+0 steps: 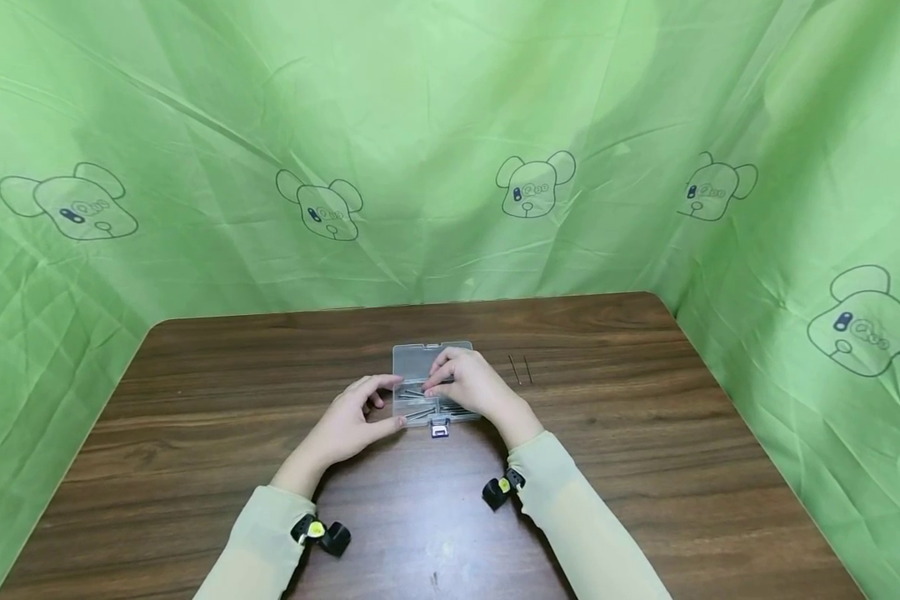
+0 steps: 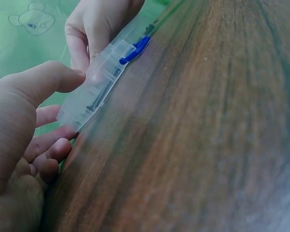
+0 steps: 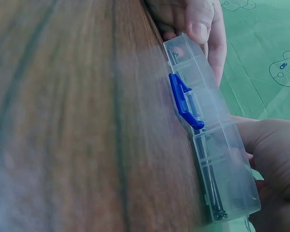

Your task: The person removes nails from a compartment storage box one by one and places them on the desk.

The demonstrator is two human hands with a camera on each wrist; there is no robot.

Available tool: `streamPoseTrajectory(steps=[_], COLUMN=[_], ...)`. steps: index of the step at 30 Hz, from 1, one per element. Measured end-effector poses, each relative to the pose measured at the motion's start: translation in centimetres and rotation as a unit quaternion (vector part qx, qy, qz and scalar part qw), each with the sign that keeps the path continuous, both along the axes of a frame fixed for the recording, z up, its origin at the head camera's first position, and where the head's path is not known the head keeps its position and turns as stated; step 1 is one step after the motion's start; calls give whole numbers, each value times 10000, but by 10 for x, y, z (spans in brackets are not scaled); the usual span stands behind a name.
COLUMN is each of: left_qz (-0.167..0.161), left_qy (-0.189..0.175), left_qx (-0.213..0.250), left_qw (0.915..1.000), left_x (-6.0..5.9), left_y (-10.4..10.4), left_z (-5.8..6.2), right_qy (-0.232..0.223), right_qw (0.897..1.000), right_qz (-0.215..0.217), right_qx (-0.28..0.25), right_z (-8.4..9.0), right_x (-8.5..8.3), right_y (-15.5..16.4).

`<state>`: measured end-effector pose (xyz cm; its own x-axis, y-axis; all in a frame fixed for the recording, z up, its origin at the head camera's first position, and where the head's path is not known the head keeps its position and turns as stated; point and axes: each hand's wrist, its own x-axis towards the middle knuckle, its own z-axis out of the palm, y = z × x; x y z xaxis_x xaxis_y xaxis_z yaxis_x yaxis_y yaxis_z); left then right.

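— Where's the box?

— The clear plastic box lies flat mid-table, blue latch facing you (screws inside).

— And your grip?

— Your left hand curls round its left end, thumb pressing the near corner. Your right hand rests on top, fingertips bent onto the lid; whether they pinch anything, I can't tell. Two loose pins lie just right.
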<state>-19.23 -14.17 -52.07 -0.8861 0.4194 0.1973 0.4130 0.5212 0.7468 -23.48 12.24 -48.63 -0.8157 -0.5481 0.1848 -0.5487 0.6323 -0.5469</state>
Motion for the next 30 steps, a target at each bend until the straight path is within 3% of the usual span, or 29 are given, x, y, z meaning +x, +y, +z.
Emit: streamPoseTrajectory(steps=[7,17,25,30], left_qz=[-60,-37,-56,-42], left_qy=[123,98,129,159], left_qx=[-38,-42,-39,-60], left_qw=[9999,9999,9999,9998], left_x=[0,0,1,0], left_y=[0,-1,-1,-1], left_z=[0,0,-1,-2], right_qy=[-148,285,197,396], right_qw=[9997,9964,9954,9940], right_qz=[28,438,737,879], right_qx=[196,671,571,523], right_z=[0,1,4,4], right_x=[-2,-5,-4,-5], right_y=[1,5,13,15])
